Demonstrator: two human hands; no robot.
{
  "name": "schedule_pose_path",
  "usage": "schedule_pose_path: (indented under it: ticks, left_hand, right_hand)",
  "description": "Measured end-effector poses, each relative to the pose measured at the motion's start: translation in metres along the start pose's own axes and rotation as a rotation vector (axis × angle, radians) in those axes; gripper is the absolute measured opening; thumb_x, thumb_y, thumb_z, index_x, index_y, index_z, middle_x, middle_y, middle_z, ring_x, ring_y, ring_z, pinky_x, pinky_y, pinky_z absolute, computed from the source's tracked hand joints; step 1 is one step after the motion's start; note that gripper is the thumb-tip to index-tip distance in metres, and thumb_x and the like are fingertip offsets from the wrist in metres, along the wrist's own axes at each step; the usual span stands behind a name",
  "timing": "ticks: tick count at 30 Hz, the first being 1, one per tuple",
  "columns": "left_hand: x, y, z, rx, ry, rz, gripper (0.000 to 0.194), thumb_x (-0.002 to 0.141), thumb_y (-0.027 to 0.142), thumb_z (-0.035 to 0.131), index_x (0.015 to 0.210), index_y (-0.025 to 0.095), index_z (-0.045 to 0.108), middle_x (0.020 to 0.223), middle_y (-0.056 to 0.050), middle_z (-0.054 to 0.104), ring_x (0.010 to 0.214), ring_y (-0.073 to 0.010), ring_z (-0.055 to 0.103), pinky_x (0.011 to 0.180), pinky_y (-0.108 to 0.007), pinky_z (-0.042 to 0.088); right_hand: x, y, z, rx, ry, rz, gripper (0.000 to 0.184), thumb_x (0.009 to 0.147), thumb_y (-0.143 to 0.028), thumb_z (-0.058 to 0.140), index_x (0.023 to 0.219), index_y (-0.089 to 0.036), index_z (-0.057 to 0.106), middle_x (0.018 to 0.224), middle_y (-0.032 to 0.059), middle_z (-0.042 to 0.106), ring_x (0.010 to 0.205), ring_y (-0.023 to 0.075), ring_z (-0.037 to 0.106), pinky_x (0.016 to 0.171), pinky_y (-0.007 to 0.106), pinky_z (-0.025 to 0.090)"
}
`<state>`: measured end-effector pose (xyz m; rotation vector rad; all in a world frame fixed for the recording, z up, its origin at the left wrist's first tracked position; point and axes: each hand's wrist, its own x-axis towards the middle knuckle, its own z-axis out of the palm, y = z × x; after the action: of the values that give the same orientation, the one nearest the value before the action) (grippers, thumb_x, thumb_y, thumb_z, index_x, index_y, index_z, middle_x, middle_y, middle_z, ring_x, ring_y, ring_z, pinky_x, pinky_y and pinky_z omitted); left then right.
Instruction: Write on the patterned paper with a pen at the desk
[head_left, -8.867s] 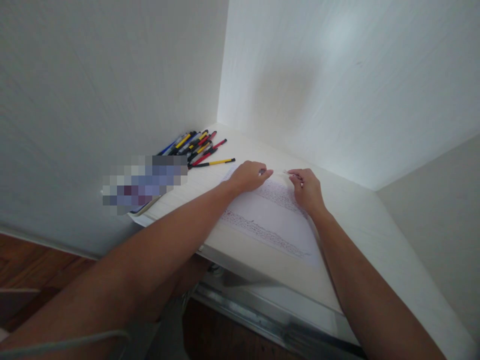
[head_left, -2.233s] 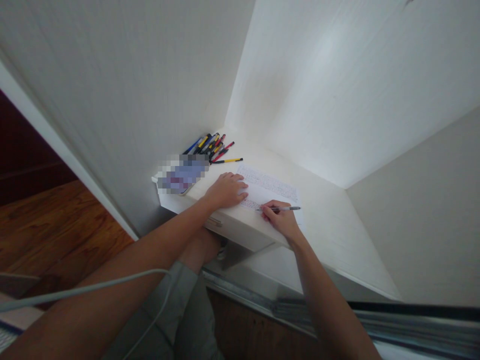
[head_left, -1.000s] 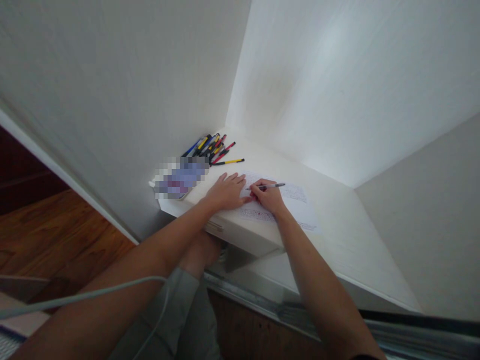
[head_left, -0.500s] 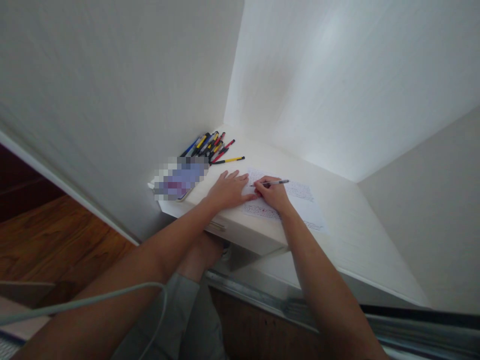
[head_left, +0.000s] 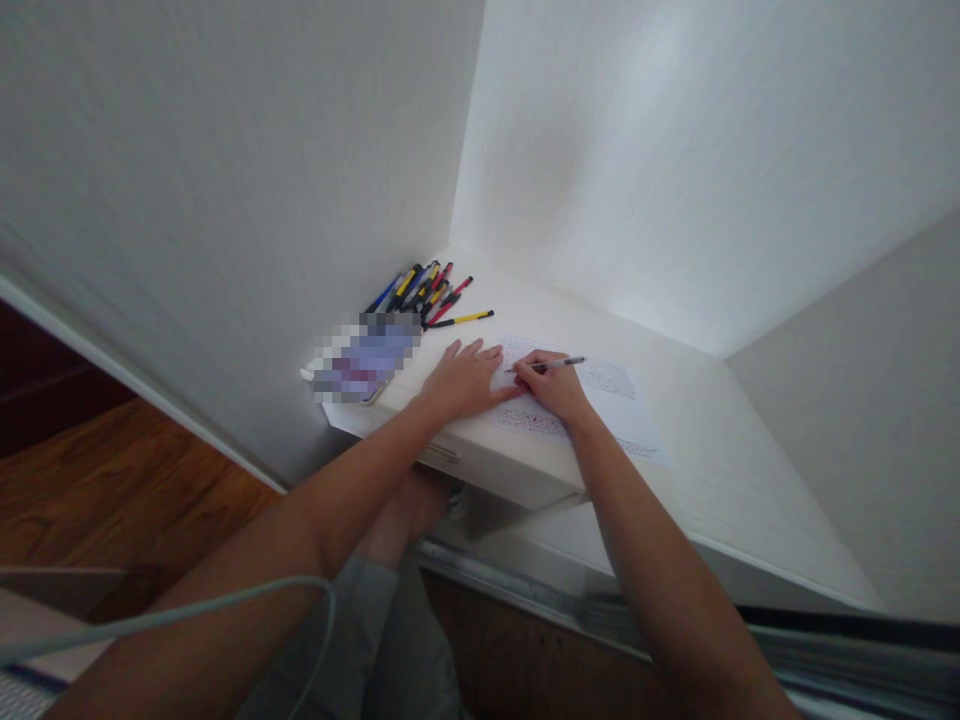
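My right hand (head_left: 553, 385) is closed around a pen (head_left: 566, 361) with a clear barrel and a dark end, its tip down at the paper. Under it lies a white sheet of paper (head_left: 626, 415) covered in parts with small dark handwriting and a few red marks. My left hand (head_left: 469, 380) rests flat with fingers spread across the sheet's left edge, its thumb near the pen tip. The words are too small to read.
Several pens (head_left: 424, 290) in black, yellow, red and blue lie piled by the left wall. A blurred phone-like screen (head_left: 367, 360) sits at the desk's left corner. The white desk (head_left: 720, 450) is walled in; a pale cable (head_left: 225, 592) loops over my left forearm.
The whole view has shifted slightly, so the desk and hands appear a little further right. Both hands keep their places on the paper, with the pen still in my right hand.
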<state>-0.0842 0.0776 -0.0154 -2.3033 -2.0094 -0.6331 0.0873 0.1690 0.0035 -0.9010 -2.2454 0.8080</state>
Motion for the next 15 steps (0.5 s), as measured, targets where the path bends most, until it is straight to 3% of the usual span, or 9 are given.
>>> schedule_pose_path:
  ticks: [15]
  left_hand:
    - [0.0002, 0.0001, -0.0031, 0.003, -0.031, 0.001, 0.077, 0.095, 0.074, 0.035, 0.142, 0.016, 0.052, 0.151, -0.013, 0.050, 0.143, -0.0338, 0.037, 0.117, -0.052, 0.024]
  right_hand:
    - [-0.0010, 0.0015, -0.0001, -0.006, 0.012, 0.020, 0.020, 0.085, -0.030, 0.061, 0.070, -0.018, 0.068, 0.066, 0.0038, 0.069, 0.058, 0.0144, 0.059, 0.056, 0.027, 0.044]
